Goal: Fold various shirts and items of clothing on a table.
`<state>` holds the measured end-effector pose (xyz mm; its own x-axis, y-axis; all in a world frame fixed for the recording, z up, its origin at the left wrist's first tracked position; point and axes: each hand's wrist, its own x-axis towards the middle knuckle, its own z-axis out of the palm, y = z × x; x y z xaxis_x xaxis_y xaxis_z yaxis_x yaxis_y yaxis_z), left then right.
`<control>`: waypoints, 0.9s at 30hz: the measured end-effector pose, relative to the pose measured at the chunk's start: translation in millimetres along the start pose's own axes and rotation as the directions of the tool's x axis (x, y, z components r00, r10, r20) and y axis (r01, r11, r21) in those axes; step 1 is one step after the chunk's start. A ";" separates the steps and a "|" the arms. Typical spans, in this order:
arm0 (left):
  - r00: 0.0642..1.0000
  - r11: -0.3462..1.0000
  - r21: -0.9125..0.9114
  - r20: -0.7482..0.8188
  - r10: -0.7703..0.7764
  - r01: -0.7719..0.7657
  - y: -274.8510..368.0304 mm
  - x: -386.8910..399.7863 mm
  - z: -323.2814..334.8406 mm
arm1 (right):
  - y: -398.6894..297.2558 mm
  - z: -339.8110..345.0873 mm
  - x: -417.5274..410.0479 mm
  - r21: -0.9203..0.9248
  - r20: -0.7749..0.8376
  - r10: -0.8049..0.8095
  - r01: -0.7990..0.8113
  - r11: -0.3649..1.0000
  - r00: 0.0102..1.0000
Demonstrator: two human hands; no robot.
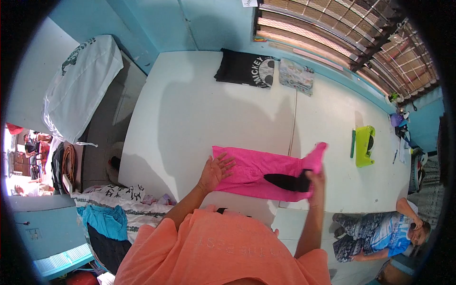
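A pink cloth garment with a black patch point(249, 170) lies in a long folded strip on the white table point(199, 107), close to my body. At its right end my right hand point(316, 180) grips the fabric, and a pink corner sticks up beyond the fingers. My left hand point(218, 171) is at the left end, palm up with fingers spread, over or against the cloth and holding nothing. Farther back on the table lie a folded black shirt with a print point(245, 69) and a folded patterned light cloth point(296, 76).
On the table's right side are a lime-green tape dispenser point(363, 146) and a green stick-like item point(352, 143). A person point(381, 231) sits at the right below the table edge. A filled white bag point(83, 89) stands at the left. Clothes point(107, 217) are piled at the lower left.
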<state>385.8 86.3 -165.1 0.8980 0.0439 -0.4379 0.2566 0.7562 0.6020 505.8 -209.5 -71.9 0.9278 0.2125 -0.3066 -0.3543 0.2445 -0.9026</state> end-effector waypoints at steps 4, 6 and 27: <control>0.986 0.938 -0.332 0.161 -0.047 0.099 3.9 1.7 -19.5 | 55.0 89.1 -18.1 -0.532 0.282 0.096 0.072 0.844 0.954; 0.974 0.920 -0.372 0.224 -0.043 0.126 1.2 4.9 -27.0 | 78.8 110.4 -23.5 -0.382 0.331 0.141 -0.004 0.924 0.933; 0.718 0.469 0.882 -0.300 0.629 -0.042 11.7 -17.8 -49.3 | 138.2 -20.4 13.8 -0.734 -0.251 0.032 -0.212 0.645 0.968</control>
<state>355.2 126.5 -183.2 0.6986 0.7025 -0.1359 0.3980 -0.2237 0.8897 472.0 -192.1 -207.1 0.9155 -0.0236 -0.4016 -0.3392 -0.5821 -0.7390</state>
